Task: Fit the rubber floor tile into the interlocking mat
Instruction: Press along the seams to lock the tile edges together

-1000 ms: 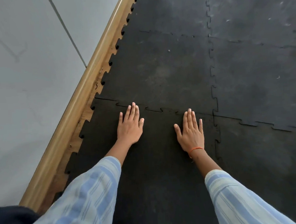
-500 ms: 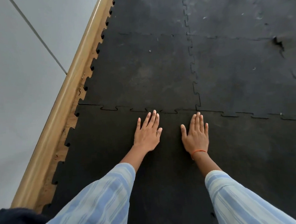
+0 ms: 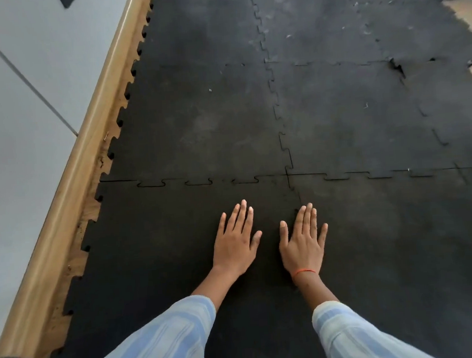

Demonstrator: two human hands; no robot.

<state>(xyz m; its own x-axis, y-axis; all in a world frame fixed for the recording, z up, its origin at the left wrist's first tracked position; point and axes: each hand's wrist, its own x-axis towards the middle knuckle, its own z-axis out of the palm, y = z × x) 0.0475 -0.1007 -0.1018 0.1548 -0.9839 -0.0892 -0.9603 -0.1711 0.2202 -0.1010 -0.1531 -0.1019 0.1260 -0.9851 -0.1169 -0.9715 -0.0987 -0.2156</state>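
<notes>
A black rubber floor tile (image 3: 161, 240) lies flat at the near left of the interlocking mat (image 3: 336, 116). Its jigsaw teeth mesh with the tile beyond it along a seam (image 3: 198, 181). My left hand (image 3: 237, 238) rests palm down on this tile, fingers spread and flat. My right hand (image 3: 303, 238), with an orange thread on its wrist, presses flat beside it, over the seam to the neighbouring tile on the right. Neither hand holds anything.
A wooden skirting strip (image 3: 71, 190) runs along the mat's left edge, with a pale wall (image 3: 10, 124) beyond. A lifted, torn corner (image 3: 396, 68) shows in the mat at the far right. Bare floor (image 3: 468, 8) lies past the mat's far right edge.
Both hands have slid back from the far seam and to the right, ending closer together. The view has shifted, showing more of the mat to the right.
</notes>
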